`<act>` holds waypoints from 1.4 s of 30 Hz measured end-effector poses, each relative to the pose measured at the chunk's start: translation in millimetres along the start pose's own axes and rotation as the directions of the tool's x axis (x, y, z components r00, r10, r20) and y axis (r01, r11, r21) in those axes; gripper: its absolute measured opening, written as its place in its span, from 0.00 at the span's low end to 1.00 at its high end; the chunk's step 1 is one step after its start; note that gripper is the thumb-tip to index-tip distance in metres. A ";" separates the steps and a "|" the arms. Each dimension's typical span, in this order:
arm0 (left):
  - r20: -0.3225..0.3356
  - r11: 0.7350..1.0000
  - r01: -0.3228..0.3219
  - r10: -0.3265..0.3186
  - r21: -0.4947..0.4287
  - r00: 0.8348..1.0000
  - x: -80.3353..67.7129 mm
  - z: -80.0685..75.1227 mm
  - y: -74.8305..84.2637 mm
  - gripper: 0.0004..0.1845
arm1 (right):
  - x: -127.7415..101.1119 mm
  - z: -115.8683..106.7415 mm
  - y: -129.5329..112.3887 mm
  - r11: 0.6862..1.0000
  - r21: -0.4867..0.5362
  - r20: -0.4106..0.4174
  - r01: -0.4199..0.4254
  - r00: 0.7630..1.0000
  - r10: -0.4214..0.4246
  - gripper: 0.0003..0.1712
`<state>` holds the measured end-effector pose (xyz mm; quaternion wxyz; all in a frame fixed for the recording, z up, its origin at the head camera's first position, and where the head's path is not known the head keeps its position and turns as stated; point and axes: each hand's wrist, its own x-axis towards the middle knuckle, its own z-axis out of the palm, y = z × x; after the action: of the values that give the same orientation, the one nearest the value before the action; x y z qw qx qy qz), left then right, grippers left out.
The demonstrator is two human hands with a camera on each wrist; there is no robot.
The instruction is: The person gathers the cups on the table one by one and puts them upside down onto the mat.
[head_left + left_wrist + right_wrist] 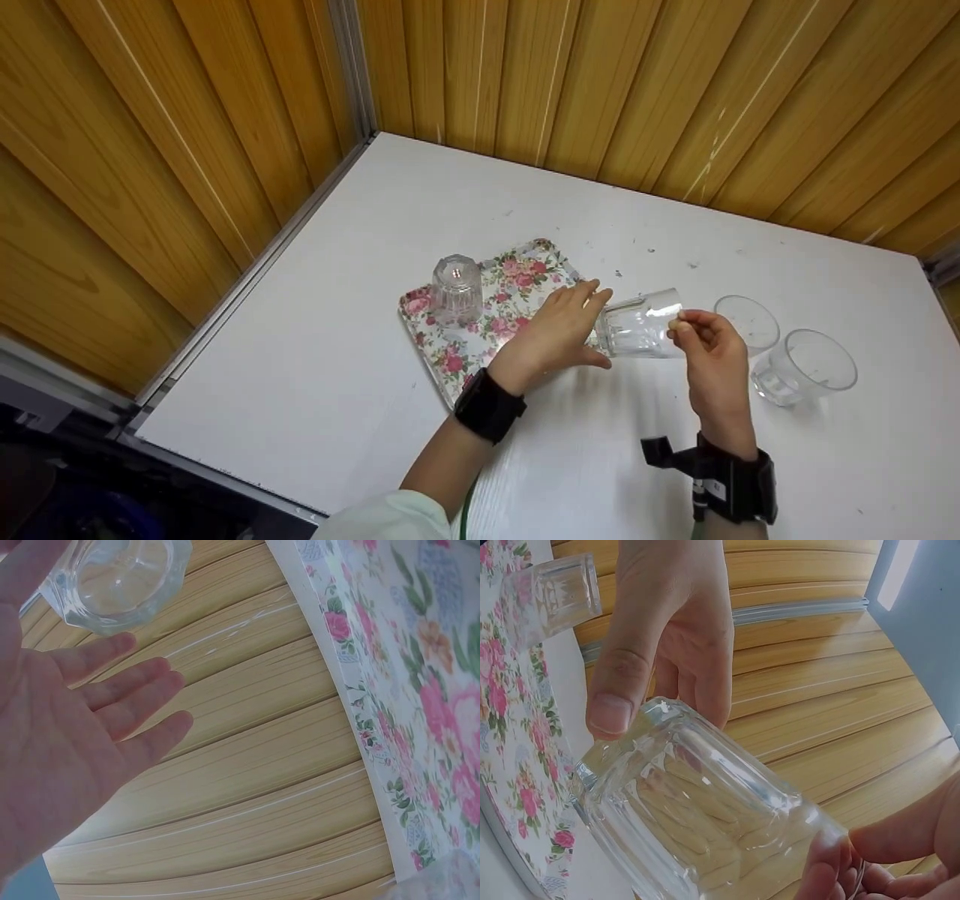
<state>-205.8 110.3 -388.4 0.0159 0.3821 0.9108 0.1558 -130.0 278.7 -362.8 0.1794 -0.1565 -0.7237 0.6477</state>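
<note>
A: We note a clear glass (pixel 639 324) held on its side between both hands, just right of the floral tray (pixel 480 341) and above the white table (pixel 360 315).

B: Grip? The right hand (pixel 712 360) pinches the rim, thumb and fingers curled on it — the left hand (pixel 559 326) lays flat, straight fingers against the thick base.

A: Agreed. One glass stands upside down (pixel 454 289) on the tray — two upright glasses (pixel 802 367) sit right of the hands.
</note>
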 end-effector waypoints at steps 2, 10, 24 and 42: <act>-0.007 1.000 -0.011 0.011 0.001 1.000 -0.1 0.1 0.1 0.51 | -0.4 0.4 0.0 1.000 0.019 -0.006 0.008 1.000 -0.008 0.08; -0.017 0.999 -0.014 0.015 0.029 1.000 0.8 1.1 0.9 0.52 | -1.1 2.4 -1.1 0.999 0.038 -0.001 0.021 1.000 -0.021 0.08; -0.040 0.999 -0.026 0.028 0.040 0.999 0.9 1.8 3.2 0.52 | -1.7 4.6 -1.6 0.981 0.194 0.022 0.024 0.999 -0.029 0.05; -0.037 0.999 -0.045 0.044 -0.010 0.998 0.1 2.6 0.0 0.44 | -0.9 -0.2 0.8 0.985 0.170 0.100 -0.023 0.995 0.006 0.08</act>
<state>-205.5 111.0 -390.9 -0.0021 0.3993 0.9013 0.1678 -129.1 278.6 -363.6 0.1512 -0.1137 -0.6725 0.7156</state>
